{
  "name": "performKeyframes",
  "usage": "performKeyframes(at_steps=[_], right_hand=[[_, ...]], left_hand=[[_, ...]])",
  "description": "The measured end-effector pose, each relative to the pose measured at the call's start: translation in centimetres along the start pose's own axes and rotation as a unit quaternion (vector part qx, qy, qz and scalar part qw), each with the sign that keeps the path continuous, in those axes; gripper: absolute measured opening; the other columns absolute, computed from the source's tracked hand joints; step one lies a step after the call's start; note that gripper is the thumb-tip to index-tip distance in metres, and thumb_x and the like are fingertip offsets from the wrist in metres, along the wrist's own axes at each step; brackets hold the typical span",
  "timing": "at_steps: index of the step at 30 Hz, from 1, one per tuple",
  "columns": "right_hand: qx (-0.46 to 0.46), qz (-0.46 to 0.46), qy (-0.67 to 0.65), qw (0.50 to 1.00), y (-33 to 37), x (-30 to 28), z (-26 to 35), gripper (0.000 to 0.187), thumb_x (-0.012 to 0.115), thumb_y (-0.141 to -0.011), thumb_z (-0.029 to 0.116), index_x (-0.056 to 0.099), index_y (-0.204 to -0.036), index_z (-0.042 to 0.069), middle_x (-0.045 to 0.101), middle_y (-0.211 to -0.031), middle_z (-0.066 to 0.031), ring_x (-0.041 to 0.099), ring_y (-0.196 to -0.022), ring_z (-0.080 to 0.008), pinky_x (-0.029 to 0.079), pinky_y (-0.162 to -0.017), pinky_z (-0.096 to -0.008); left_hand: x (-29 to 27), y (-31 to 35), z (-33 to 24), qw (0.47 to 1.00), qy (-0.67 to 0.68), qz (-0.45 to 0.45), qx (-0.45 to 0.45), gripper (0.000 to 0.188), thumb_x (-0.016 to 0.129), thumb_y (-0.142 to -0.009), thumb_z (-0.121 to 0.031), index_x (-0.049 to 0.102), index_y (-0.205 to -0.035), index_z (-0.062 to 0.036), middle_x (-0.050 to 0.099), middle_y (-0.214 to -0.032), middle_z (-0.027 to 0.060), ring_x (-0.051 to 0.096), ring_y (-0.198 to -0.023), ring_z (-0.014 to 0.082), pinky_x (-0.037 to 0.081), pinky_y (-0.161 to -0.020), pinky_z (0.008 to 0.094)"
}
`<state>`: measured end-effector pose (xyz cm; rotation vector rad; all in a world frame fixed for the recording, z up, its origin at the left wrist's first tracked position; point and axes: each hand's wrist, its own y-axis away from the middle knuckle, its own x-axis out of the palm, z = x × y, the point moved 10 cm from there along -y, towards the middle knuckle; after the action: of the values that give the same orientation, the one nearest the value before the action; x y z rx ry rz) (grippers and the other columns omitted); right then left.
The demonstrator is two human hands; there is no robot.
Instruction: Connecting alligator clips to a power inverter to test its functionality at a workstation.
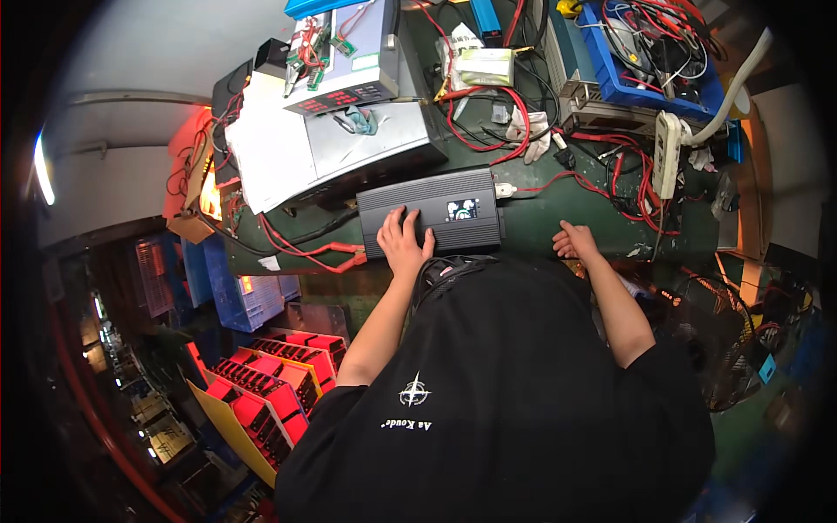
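A black ribbed metal case, looking like a power inverter (pixel 436 199), lies on the green workbench in front of me. Its small lit display (pixel 463 209) faces up near the right end. My left hand (pixel 404 246) rests on the case's near left part, fingers spread over the ribs. A white plug (pixel 505 190) sits at the right end, with a thin red wire running off it. Red clamps (pixel 347 258) with thick red leads meet the left end. Right of the case, my right hand (pixel 575 242) is near the bench's front edge, fingers curled in, nothing seen in them.
Behind the case stand grey instruments (pixel 375 139) with white paper (pixel 270 144) on top. A blue bin (pixel 641 96) of tangled wires is at the back right. A white power strip (pixel 667 157) and red cables lie right. Red-and-black parts (pixel 279 383) stand in dividers at lower left.
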<state>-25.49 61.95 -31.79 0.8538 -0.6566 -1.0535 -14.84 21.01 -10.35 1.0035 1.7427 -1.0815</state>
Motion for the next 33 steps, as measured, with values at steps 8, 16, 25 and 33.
performKeyframes(at_steps=[8,16,25,33], right_hand=[[0.002,0.003,0.004,1.0,0.12,-0.11,-0.09,0.055,0.058,-0.106,0.05,0.073,-0.091,-0.001,0.074,-0.072,-0.0123,0.068,-0.051,-0.0178,0.051,-0.046,-0.0265],[-0.001,0.006,0.008,1.0,-0.16,-0.14,-0.18,0.057,0.055,-0.107,0.05,0.074,-0.094,-0.003,0.076,-0.075,-0.0146,0.069,-0.052,-0.0195,0.052,-0.046,-0.0282],[-0.001,0.007,0.006,1.0,0.16,0.0,0.04,0.055,0.056,-0.106,0.049,0.073,-0.093,-0.002,0.074,-0.073,-0.0118,0.068,-0.051,-0.0172,0.051,-0.046,-0.0264],[0.003,0.007,0.008,1.0,0.05,-0.04,-0.04,0.056,0.056,-0.106,0.05,0.073,-0.092,-0.002,0.074,-0.073,-0.0123,0.068,-0.051,-0.0175,0.051,-0.046,-0.0266]], left_hand=[[0.25,0.19,0.05,1.0,0.0,0.004,-0.003,0.052,0.072,-0.09,-0.033,0.062,-0.136,-0.0122,0.051,-0.149,0.0133,0.044,-0.142,0.0359,0.029,-0.117,0.053],[0.2,0.13,0.0,1.0,0.002,0.001,-0.003,0.052,0.071,-0.09,-0.033,0.062,-0.137,-0.0119,0.052,-0.149,0.0134,0.044,-0.142,0.0362,0.029,-0.117,0.0535],[0.23,0.21,0.04,1.0,0.0,0.002,-0.001,0.052,0.071,-0.09,-0.034,0.063,-0.137,-0.0115,0.052,-0.149,0.014,0.044,-0.143,0.0362,0.029,-0.117,0.0539],[0.33,0.19,0.08,1.0,-0.002,0.005,0.0,0.052,0.071,-0.09,-0.033,0.063,-0.136,-0.0117,0.051,-0.15,0.0139,0.044,-0.143,0.0359,0.029,-0.117,0.0534]])
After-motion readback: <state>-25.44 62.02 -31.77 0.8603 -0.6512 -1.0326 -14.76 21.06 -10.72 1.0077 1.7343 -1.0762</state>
